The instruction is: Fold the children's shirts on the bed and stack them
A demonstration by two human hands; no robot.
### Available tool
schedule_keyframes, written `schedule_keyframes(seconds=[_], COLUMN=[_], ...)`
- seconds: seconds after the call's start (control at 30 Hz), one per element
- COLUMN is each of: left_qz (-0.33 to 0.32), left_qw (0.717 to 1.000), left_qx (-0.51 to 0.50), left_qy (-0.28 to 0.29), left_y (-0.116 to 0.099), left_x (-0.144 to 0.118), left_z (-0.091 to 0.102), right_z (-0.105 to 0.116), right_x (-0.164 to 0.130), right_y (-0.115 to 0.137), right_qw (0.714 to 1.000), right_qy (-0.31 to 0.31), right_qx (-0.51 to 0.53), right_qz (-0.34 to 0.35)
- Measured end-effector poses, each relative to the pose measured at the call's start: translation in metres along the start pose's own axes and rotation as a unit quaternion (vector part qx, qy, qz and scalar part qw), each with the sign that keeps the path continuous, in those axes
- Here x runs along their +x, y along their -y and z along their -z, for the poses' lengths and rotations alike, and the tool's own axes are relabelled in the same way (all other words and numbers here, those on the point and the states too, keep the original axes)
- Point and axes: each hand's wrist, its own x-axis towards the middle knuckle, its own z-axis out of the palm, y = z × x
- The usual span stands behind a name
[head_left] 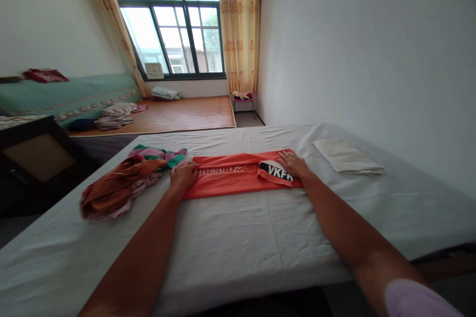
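Note:
An orange T-shirt [223,183], folded into a long strip, lies on the white-sheeted table [230,237]. Pale lettering runs along its middle, and a black-and-white printed patch shows near its right end. My left hand [184,174] rests on the strip's left end, fingers stretched over the cloth. On the upper right corner lies my right hand [293,163], its fingers spread flat beside the printed patch. Left of my left hand is a crumpled heap of clothes [119,185] in rust, pink and green. A folded cream cloth [345,157] lies to the right.
Beyond the table stands a bed with a brown mat [186,113], holding clothes and a pillow [165,92]. A dark cabinet [40,158] is at the left. A pink stool [243,98] stands under the curtain [240,25]. The white wall [353,59] borders the right side.

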Motion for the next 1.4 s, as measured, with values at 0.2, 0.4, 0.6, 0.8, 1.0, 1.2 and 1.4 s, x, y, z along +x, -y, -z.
schedule_keyframes(seconds=[0.2,0.4,0.6,0.8,1.0,1.2,1.4], left_qz=[0.018,-0.001,-0.024,-0.101,-0.051,-0.009,0.007], left_qw=[1.000,0.999,0.995,0.992,0.993,0.995,0.996], left_qx=[0.002,0.048,0.091,0.032,0.059,0.079,0.071], left_qy=[0.007,0.017,-0.025,0.072,0.086,0.067,0.058], left_y=[-0.005,-0.008,-0.016,-0.040,-0.037,-0.022,-0.004], left_x=[-0.002,-0.003,-0.003,-0.005,-0.006,-0.003,0.000], left_z=[0.001,-0.005,-0.003,-0.015,-0.019,-0.019,-0.010], right_z=[-0.030,-0.022,-0.001,-0.013,-0.026,-0.023,-0.021], right_x=[0.009,0.000,-0.016,-0.016,-0.013,-0.011,-0.010], right_y=[-0.031,-0.028,-0.006,0.027,0.009,0.000,0.002], right_qw=[0.999,0.997,0.989,0.981,0.984,0.992,0.991], right_qy=[-0.032,-0.044,-0.137,-0.044,-0.008,-0.005,0.007], right_qx=[-0.033,-0.046,-0.050,-0.006,0.004,-0.012,0.006], right_qz=[-0.019,-0.051,0.039,0.189,0.176,0.126,0.134])
